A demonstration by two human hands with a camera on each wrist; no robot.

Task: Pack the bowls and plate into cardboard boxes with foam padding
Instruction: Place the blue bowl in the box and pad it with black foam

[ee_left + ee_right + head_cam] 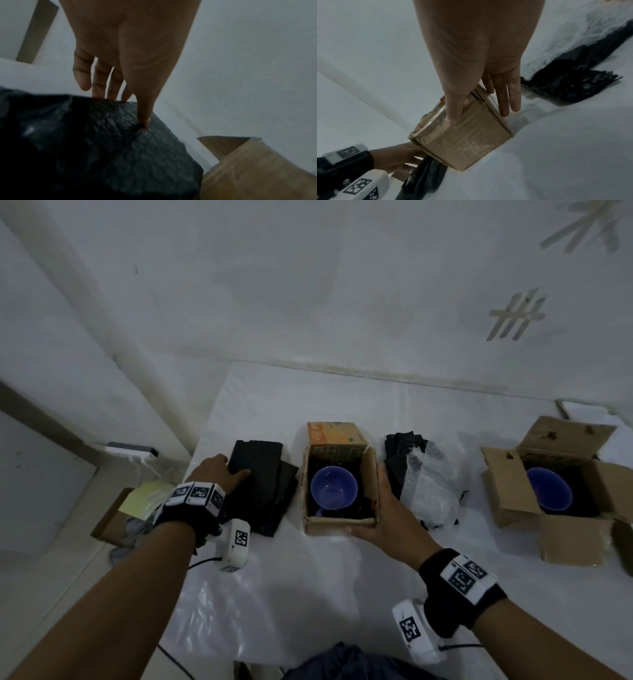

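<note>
A small cardboard box stands mid-table with a blue bowl inside on black padding. My right hand lies against its near right corner, thumb on the front face and straight fingers along the right side; the right wrist view shows the same hand on the box. To the box's left lies a stack of black foam sheets. My left hand grips the stack's far left part. In the left wrist view its thumb presses on the foam and the fingers reach over its edge.
A second open box with another blue bowl stands at the right. Between the boxes lies black foam under clear plastic. Left of the table, lower down, sits a box with yellowish paper. The wall is close behind.
</note>
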